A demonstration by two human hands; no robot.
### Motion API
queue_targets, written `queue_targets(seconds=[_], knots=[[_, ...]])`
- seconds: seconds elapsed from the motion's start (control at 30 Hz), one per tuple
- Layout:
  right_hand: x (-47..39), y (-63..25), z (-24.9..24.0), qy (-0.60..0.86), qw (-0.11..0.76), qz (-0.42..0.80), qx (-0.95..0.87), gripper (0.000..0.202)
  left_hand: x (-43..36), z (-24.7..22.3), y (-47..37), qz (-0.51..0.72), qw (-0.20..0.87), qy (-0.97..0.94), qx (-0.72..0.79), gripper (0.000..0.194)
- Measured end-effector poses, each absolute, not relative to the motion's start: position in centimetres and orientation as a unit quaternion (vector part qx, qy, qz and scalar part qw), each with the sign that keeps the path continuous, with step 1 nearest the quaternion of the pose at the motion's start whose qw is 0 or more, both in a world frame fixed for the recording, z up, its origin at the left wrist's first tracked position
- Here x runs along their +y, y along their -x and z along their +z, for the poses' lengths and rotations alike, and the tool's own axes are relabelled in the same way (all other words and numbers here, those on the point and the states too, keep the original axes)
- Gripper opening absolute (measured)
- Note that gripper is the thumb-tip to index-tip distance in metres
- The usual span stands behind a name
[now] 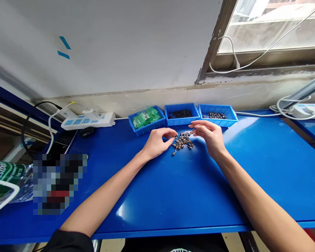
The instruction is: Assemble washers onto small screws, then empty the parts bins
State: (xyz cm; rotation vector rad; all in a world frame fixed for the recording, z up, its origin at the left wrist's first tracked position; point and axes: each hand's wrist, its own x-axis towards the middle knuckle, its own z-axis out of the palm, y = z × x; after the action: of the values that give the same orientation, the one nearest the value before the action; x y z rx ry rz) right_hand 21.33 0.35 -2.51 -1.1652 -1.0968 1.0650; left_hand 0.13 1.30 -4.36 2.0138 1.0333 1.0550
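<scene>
A loose pile of small metal screws [183, 140] lies on the blue table between my two hands. My left hand [157, 142] rests at the pile's left side, its thumb and fingertips closed on a small screw. My right hand [210, 135] hovers at the pile's right, in front of the right bin, with fingers extended and slightly apart; nothing shows clearly in them. Behind the hands stand three blue bins: the left bin [147, 130] has green plastic packets [147, 117], the middle bin [182, 121] dark screws [182, 113], the right bin [223, 122] metal screws [215, 115].
A white power strip [89, 120] with plugged-in cables lies at the back left, a black computer mouse [87, 132] in front of it. A pixelated patch covers something on the table's left. Green-labelled packaging [9, 178] sits at the left edge. A white cable runs along the back right.
</scene>
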Motion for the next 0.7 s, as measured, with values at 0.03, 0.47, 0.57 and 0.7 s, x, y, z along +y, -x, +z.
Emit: queue_targets(seconds=[0.03,0.47,0.57,0.7], knots=[[0.3,-21.2,-2.6,0.493,0.558,0.455,-0.489,0.018,1.3,-4.6,-0.3,0.420,0.350,-0.740,0.392,0.015],[-0.5,-20.6,-2.5,0.462,0.392,0.365,-0.707,0.021,0.8,-5.7,-0.9,0.509,0.488,-0.609,0.364,0.041],[-0.4,-20.7,-2.7,0.461,0.402,0.376,-0.696,0.022,0.8,-5.7,-1.0,0.521,0.485,-0.601,0.363,0.040],[-0.4,-20.6,-2.7,0.452,0.399,0.421,-0.678,0.024,0.7,-5.7,-1.0,0.528,0.474,-0.601,0.368,0.037]])
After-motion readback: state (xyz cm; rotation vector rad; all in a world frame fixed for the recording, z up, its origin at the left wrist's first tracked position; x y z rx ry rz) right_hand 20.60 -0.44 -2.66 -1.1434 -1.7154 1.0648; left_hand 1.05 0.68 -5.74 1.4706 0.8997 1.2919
